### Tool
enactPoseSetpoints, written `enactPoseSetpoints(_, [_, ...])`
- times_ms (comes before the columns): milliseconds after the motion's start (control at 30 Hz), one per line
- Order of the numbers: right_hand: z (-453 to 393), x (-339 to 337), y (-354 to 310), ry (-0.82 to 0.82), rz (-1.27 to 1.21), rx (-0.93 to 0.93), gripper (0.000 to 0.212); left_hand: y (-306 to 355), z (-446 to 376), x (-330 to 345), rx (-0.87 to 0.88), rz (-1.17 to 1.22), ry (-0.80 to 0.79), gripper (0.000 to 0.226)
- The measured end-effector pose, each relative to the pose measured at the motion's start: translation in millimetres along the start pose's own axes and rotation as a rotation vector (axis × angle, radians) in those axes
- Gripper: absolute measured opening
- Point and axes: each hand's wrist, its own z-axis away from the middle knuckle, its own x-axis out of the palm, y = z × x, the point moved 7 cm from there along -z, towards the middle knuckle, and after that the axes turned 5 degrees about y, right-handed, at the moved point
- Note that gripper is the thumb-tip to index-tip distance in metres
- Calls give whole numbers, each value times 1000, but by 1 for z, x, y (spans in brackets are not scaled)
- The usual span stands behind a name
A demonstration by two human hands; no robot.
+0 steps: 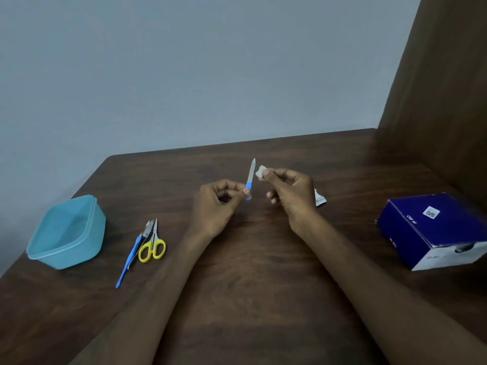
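Above the middle of the dark wooden table [263,272], my left hand [214,204] pinches a small nail file [250,175] by its blue handle, its metal blade pointing up and away. Just to the right of the blade, my right hand [288,191] pinches a small white wad [261,172] between thumb and fingertips. The wad is close to the blade; I cannot tell whether they touch.
A light blue plastic tub [67,233] stands at the left. Beside it lie yellow-handled scissors [154,245], a nail clipper [147,229] and a blue-handled tool [129,260]. A torn white sachet [320,197] lies behind my right hand. A dark blue box [434,227] sits at the right, before a wooden side panel [442,101].
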Motion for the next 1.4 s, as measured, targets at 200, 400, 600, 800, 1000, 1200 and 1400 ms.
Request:
enactPoseSetpoints(200, [-2,0,2,-25,19,28,7,0,-4,-2,32,-16,26,5])
enactPoseSetpoints(400, [-1,6,1,-114,84,22,8,2,-6,2,49,-42,-8,6])
enactPoseSetpoints(600, [-4,2,3,-23,47,7,13,1,-7,0,45,-23,11,6])
enactPoseSetpoints(800, [-4,3,1,-51,28,25,8,6,-5,3,84,-50,-10,6])
enactPoseSetpoints(1000, [-1,5,-1,-83,48,28,10,4,-6,2,59,-14,0,7])
enactPoseSetpoints(1200, [0,6,-2,-80,65,8,9,5,-5,1,61,-20,-12,6])
enactPoseSetpoints(1400, [2,12,0,-121,197,-50,11,5,-6,-2,57,11,21,6])
